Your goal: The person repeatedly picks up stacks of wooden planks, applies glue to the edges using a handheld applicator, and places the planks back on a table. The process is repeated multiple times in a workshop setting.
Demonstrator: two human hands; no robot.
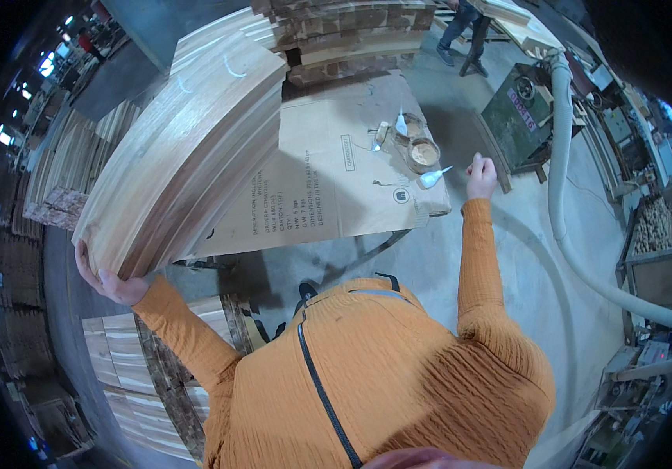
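A set of long, curved wooden boards (pixel 187 117) lies on the left of a cardboard-covered table, with pale chalk-like marks at the far end. My left hand (pixel 117 286) grips the near end of these boards, fingers round the left corner and thumb on the front. Past the table's right edge, my right hand (pixel 481 177) is held in the air with its fingers curled closed; whatever is in it, if anything, is hidden. Nearest to it on the cardboard (pixel 312 187) lies a small white nozzle bottle (pixel 431 178). Beside that stands a round tub of tan paste (pixel 423 153).
More stacked wood (pixel 351 39) rises at the table's far side. A pallet-like layer of boards (pixel 129 375) sits low at my left. On the right stand a green machine (pixel 519 117) and a thick pale hose (pixel 559 172). Another person's legs (pixel 461 35) show at the back.
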